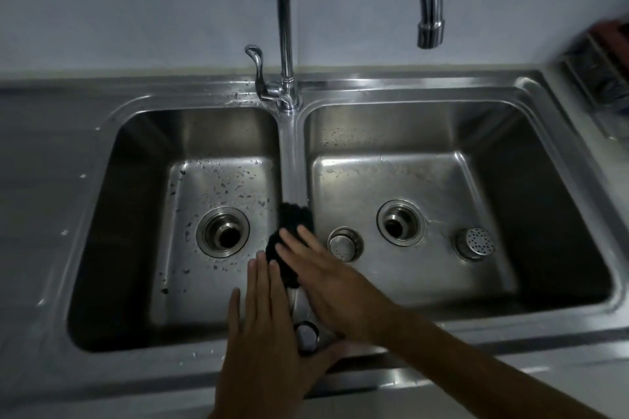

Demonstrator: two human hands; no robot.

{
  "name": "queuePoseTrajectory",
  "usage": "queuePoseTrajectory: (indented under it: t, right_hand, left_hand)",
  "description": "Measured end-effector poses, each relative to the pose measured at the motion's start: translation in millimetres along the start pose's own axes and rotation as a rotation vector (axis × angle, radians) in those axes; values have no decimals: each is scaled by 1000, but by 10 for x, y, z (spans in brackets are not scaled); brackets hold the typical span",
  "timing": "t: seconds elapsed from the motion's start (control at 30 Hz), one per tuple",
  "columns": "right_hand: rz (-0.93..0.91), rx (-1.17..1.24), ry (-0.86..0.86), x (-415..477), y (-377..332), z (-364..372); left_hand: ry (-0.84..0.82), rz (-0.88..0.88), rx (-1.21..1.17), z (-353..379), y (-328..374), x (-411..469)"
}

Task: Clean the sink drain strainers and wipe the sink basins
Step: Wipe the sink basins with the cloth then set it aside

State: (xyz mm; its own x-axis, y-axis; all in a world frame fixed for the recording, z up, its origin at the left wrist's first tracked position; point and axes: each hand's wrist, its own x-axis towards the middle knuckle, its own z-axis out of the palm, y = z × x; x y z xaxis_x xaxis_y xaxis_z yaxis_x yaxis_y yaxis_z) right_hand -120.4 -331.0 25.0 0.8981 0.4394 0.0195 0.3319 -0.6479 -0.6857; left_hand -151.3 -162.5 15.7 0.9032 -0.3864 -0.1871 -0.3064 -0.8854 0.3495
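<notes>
— Where do we have the black cloth (295, 219)?
— On the divider (290, 160) between the two basins, with its long axis running along the ridge, away from us. Our right hand (321, 270) lies flat on its near half, fingers straight and close together, pressing rather than gripping.
— And our left hand (262, 323)?
— Flat as well, fingers straight and slightly spread, tips at the cloth's left edge over the left basin (136, 214). We cannot tell whether they touch it.
— Which hand leads the wipe?
— The right, we judge: it is on the cloth, and the ridge runs straight ahead of its fingers.
— The strainers?
— Both lie in the right basin (544, 214), out of their drains. The near strainer (345, 244) sits just right of our right fingers, and the far strainer (475, 243) lies beyond the open right drain (401, 222). The left drain (223, 231) is open too
</notes>
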Motion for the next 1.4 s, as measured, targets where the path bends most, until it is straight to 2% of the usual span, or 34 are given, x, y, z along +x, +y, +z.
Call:
queuePoseTrajectory:
  t: [0.1,0.2,0.33,0.4,0.47,0.57,0.67,0.83,0.9,1.03,1.2,1.3,1.4]
  right_hand:
    - [155,-78,169,661,220,-73]
    - [310,20,268,1251,431,-254]
    - [306,106,309,1308,496,-361]
    - [250,111,290,946,375,-299]
    - [229,88,195,438,171,-154]
    - [283,66,8,-230,-158,73]
    - [304,116,-28,-399,-252,110]
    - [543,702,98,34,41,52]
    - [614,826,189,294,254,40]
    - [703,923,183,862,699,-104]
    - [845,949,322,1697,1134,-443]
    - [930,974,345,1928,1224,-489]
    - [867,899,328,1777,1110,-420]
  left_hand:
    - [-21,-29,-3,-106,-54,301]
    - [-50,-28,24,-193,-68,639]
    - [-86,38,107,-219,-94,705]
    - [-122,75,124,-215,-137,589]
    - [-174,133,147,-243,-235,457]
    - [-230,194,176,-333,-404,343]
    - [-265,214,136,-388,-332,364]
    - [-187,105,68,-346,-103,727]
    - [-155,71,22,-316,-71,877]
    - [-112,-8,0,-301,15,1088]
    - [-69,-34,3,-284,72,1105]
    - [-30,-41,-10,-279,102,1098]
    - [10,-48,-4,-266,115,1084]
